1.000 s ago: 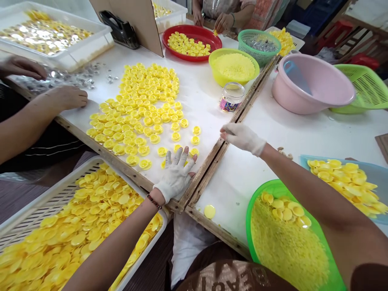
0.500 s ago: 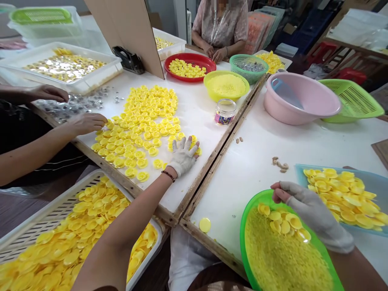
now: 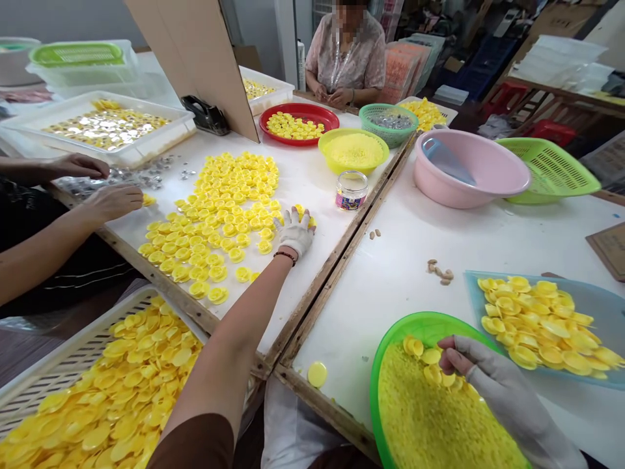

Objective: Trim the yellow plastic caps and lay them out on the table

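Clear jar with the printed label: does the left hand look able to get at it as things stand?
Probably yes: the left hand, spread at the edge of the yellow pieces, is near the clear jar, and nothing visible stands between them.

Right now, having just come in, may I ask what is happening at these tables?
The camera wearer's gloved left hand is spread at the right edge of the yellow pieces on the white table. The gloved right hand is over the green bowl; whether it grips anything is unclear. On the left, a co-worker's hand is beside silvery pieces. Another person is beyond the red tray, hands close together.
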A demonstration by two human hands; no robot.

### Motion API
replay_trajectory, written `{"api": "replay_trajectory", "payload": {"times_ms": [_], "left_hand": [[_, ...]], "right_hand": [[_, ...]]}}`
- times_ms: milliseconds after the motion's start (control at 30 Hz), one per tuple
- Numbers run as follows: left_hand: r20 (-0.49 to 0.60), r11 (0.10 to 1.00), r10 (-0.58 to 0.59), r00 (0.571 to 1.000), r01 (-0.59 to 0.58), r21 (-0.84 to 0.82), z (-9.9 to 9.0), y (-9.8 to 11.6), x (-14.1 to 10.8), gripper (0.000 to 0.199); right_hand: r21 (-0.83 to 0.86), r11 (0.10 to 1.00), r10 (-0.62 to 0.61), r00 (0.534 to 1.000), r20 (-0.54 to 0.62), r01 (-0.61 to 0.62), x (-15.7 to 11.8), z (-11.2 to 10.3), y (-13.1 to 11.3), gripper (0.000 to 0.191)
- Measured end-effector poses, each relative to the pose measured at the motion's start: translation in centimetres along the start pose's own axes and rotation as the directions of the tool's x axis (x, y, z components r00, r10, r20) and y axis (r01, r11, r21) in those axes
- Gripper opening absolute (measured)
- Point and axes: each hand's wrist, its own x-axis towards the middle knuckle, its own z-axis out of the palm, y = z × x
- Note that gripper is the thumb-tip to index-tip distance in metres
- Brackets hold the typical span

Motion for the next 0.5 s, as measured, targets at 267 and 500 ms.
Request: {"api": "replay_trajectory", "payload": {"times_ms": [267,500], "left_hand": [[-0.014,0.991,-0.132,0.991,0.132,-0.013,-1.0,0.5,4.6,0.068],[-0.078,0.994,-0.024,0.997,0.015,-0.110,-2.2,1.0,5.6,0.085]], "right_hand": [[-0.020,1.000,0.001,0.998,-0.063,-0.002,-2.7,-1.0,0.6,0.032],[-0.192,0.976,-0.115,0.991,-0.072,0.099,-5.5,-1.6,2.4,0.025]]}}
